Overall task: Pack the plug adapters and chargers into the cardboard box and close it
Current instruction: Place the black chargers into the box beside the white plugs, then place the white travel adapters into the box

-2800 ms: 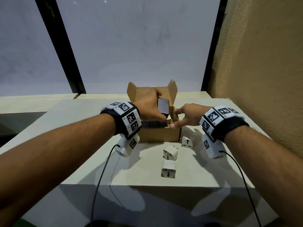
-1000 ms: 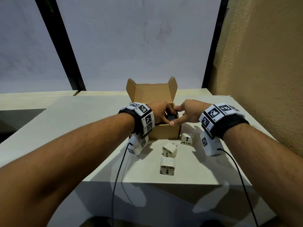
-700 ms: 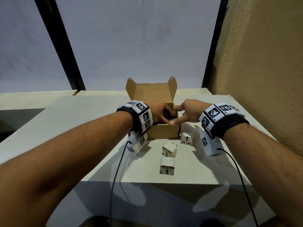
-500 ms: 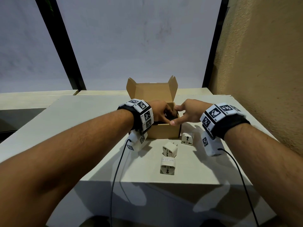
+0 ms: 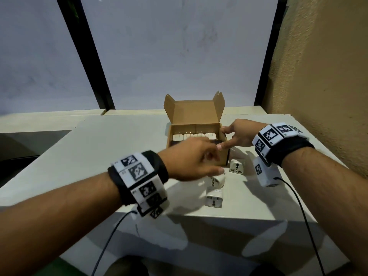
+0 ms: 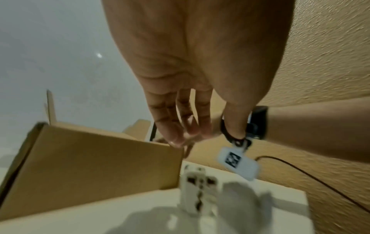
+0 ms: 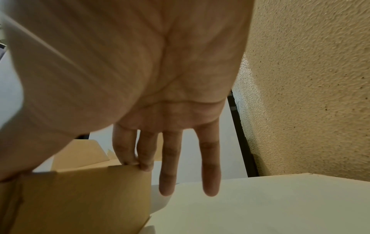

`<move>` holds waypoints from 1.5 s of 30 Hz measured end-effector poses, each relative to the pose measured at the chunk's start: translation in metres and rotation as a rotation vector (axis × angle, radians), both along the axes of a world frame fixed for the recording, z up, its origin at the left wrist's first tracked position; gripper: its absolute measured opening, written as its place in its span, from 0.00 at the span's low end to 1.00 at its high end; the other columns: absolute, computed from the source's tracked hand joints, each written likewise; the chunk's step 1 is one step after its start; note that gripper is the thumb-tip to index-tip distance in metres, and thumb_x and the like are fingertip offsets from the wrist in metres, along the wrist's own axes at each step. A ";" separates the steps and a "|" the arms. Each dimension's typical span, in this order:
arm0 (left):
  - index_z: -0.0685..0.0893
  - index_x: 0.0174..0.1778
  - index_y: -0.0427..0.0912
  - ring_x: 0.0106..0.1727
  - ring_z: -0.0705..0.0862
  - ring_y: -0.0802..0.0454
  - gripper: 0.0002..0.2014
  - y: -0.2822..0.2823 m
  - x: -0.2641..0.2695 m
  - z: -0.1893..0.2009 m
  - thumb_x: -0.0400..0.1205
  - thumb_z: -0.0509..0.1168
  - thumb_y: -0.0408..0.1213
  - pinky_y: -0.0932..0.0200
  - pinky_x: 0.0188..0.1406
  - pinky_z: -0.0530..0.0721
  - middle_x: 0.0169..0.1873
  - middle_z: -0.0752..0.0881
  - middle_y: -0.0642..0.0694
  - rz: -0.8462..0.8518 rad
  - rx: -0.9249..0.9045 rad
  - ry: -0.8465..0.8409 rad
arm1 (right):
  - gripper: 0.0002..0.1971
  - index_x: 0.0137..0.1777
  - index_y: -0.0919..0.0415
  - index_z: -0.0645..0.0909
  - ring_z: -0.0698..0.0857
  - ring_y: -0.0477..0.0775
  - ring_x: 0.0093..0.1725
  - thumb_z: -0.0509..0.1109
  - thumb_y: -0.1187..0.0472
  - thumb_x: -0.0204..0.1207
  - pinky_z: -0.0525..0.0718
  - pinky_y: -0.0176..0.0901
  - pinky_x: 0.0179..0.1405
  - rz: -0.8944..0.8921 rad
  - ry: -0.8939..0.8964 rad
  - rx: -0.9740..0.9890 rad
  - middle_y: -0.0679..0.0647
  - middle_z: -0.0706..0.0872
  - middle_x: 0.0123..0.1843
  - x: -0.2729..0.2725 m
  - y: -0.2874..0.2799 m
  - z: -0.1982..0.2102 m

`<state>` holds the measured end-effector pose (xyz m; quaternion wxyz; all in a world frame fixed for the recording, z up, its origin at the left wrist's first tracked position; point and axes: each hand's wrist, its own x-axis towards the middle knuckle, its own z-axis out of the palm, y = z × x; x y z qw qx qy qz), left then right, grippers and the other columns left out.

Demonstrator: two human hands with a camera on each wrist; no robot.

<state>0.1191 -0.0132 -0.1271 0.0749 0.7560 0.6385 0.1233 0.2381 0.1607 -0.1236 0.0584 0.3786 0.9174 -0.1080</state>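
On the pale table (image 5: 111,140) stands the cardboard box (image 5: 196,128), its lid flap up, a row of white chargers (image 5: 194,137) inside along the far wall. Holding nothing, the left hand (image 5: 196,159) hangs in front of the box with relaxed fingers, above a white plug adapter (image 5: 217,181). Two more adapters (image 5: 236,167) (image 5: 214,199) lie nearby. Steadying the box's right wall, the right hand (image 5: 238,134) has straight fingers, two fingertips (image 7: 138,163) touching the rim.
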 end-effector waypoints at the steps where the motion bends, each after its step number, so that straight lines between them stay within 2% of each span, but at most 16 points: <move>1: 0.84 0.60 0.50 0.46 0.79 0.61 0.20 -0.007 0.006 -0.006 0.78 0.66 0.59 0.67 0.45 0.81 0.52 0.80 0.54 -0.019 -0.052 0.009 | 0.45 0.78 0.50 0.70 0.80 0.57 0.68 0.70 0.29 0.63 0.76 0.50 0.64 -0.004 -0.016 0.011 0.55 0.81 0.71 -0.001 -0.001 0.000; 4: 0.81 0.65 0.52 0.53 0.80 0.58 0.22 -0.019 0.016 -0.025 0.78 0.68 0.57 0.61 0.52 0.83 0.59 0.78 0.54 -0.062 -0.112 0.029 | 0.46 0.80 0.49 0.66 0.78 0.58 0.70 0.68 0.28 0.63 0.75 0.50 0.66 -0.022 -0.057 0.027 0.56 0.79 0.74 -0.002 -0.005 0.002; 8: 0.81 0.66 0.51 0.59 0.82 0.51 0.19 -0.026 0.021 -0.037 0.80 0.67 0.51 0.57 0.59 0.83 0.63 0.78 0.50 -0.093 -0.108 0.033 | 0.45 0.81 0.50 0.65 0.76 0.58 0.72 0.67 0.29 0.66 0.73 0.50 0.67 -0.027 -0.069 0.022 0.55 0.77 0.76 -0.002 -0.008 0.004; 11: 0.81 0.67 0.50 0.58 0.82 0.52 0.19 -0.029 0.018 -0.038 0.81 0.67 0.48 0.60 0.57 0.82 0.63 0.80 0.49 -0.104 -0.113 -0.008 | 0.45 0.81 0.51 0.64 0.76 0.58 0.73 0.67 0.30 0.67 0.72 0.50 0.68 -0.028 -0.075 0.017 0.55 0.76 0.76 -0.002 -0.009 0.004; 16: 0.83 0.65 0.48 0.51 0.82 0.58 0.20 -0.032 0.000 -0.025 0.78 0.71 0.48 0.65 0.50 0.85 0.57 0.84 0.51 -0.099 -0.062 -0.056 | 0.45 0.81 0.50 0.64 0.76 0.58 0.72 0.67 0.30 0.67 0.73 0.51 0.68 -0.033 -0.084 0.025 0.54 0.76 0.76 -0.002 -0.009 0.005; 19: 0.85 0.61 0.47 0.48 0.83 0.60 0.19 -0.029 -0.015 -0.004 0.76 0.73 0.48 0.67 0.48 0.85 0.54 0.85 0.52 -0.031 0.020 -0.110 | 0.44 0.81 0.49 0.64 0.76 0.58 0.73 0.67 0.30 0.67 0.73 0.51 0.67 -0.036 -0.080 0.025 0.53 0.76 0.76 -0.002 -0.008 0.005; 22: 0.87 0.59 0.46 0.46 0.85 0.58 0.18 -0.020 -0.035 0.017 0.74 0.75 0.45 0.62 0.50 0.86 0.51 0.87 0.51 0.040 0.134 -0.137 | 0.44 0.81 0.50 0.64 0.76 0.58 0.72 0.67 0.31 0.68 0.73 0.49 0.67 -0.033 -0.080 0.020 0.54 0.76 0.76 -0.003 -0.008 0.004; 24: 0.87 0.60 0.44 0.47 0.87 0.56 0.17 -0.010 -0.049 0.026 0.75 0.75 0.41 0.59 0.52 0.87 0.53 0.89 0.49 0.111 0.193 -0.164 | 0.44 0.82 0.51 0.63 0.76 0.58 0.72 0.67 0.31 0.68 0.73 0.49 0.66 -0.031 -0.080 0.014 0.54 0.76 0.76 -0.003 -0.008 0.004; 27: 0.87 0.61 0.42 0.49 0.88 0.57 0.18 0.009 -0.068 0.030 0.76 0.75 0.41 0.62 0.55 0.84 0.56 0.90 0.47 0.251 0.234 -0.143 | 0.44 0.81 0.50 0.64 0.77 0.59 0.71 0.67 0.30 0.67 0.73 0.50 0.66 -0.029 -0.077 0.008 0.54 0.77 0.76 -0.003 -0.007 0.003; 30: 0.88 0.60 0.40 0.50 0.88 0.57 0.17 0.028 -0.082 0.023 0.77 0.75 0.40 0.66 0.55 0.81 0.55 0.91 0.47 0.342 0.212 -0.109 | 0.44 0.81 0.49 0.65 0.77 0.58 0.71 0.67 0.29 0.67 0.74 0.50 0.66 -0.021 -0.079 0.009 0.54 0.77 0.75 -0.003 -0.006 0.002; 34: 0.87 0.61 0.40 0.50 0.88 0.56 0.16 0.048 -0.094 0.008 0.77 0.74 0.38 0.64 0.55 0.81 0.55 0.90 0.46 0.422 0.135 -0.125 | 0.45 0.81 0.50 0.64 0.77 0.58 0.72 0.67 0.29 0.66 0.74 0.51 0.69 -0.024 -0.069 -0.001 0.53 0.76 0.76 -0.002 -0.004 0.001; 40: 0.89 0.58 0.39 0.48 0.89 0.55 0.13 0.062 -0.100 -0.001 0.78 0.73 0.35 0.62 0.53 0.84 0.49 0.92 0.44 0.445 0.068 -0.084 | 0.45 0.81 0.49 0.65 0.76 0.58 0.72 0.67 0.29 0.66 0.73 0.50 0.67 -0.017 -0.060 -0.010 0.54 0.77 0.76 -0.002 -0.002 0.000; 43: 0.88 0.59 0.37 0.43 0.88 0.56 0.12 0.066 -0.102 -0.003 0.80 0.70 0.31 0.66 0.46 0.80 0.49 0.92 0.43 0.464 0.038 -0.053 | 0.47 0.81 0.48 0.65 0.77 0.58 0.72 0.67 0.27 0.64 0.74 0.50 0.67 -0.014 -0.052 -0.018 0.53 0.77 0.76 -0.001 0.000 -0.001; 45: 0.88 0.60 0.37 0.45 0.89 0.54 0.12 0.067 -0.104 -0.004 0.81 0.69 0.30 0.65 0.47 0.81 0.49 0.92 0.43 0.481 0.010 -0.033 | 0.47 0.81 0.48 0.65 0.77 0.58 0.72 0.67 0.27 0.64 0.73 0.50 0.67 -0.016 -0.047 -0.019 0.53 0.77 0.76 -0.001 0.001 -0.002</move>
